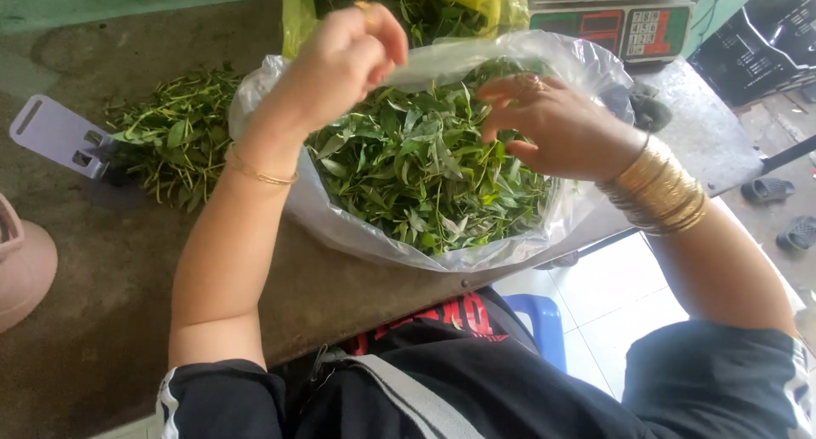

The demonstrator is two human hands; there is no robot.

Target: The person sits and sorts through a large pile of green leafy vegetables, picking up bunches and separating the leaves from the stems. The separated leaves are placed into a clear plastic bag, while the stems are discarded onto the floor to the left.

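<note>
While the left hand (344, 61) pinched the clear bag (340, 222) rim and the right hand (557, 129) hovered half-open, the overfilled greens (421, 171) risked spilling.

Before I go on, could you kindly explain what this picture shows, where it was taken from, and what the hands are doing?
There is no machine here: a person works with two bare hands, and the one picture comes from a camera on their head, looking down. The left hand pinches the rim of a clear plastic bag full of green leaves. The right hand, with gold bangles on its wrist, rests over the leaves near the bag's far rim. On the worn table lie a loose leaf pile, a pale plastic piece, a yellow-green bag of more greens and a weighing scale.
</note>
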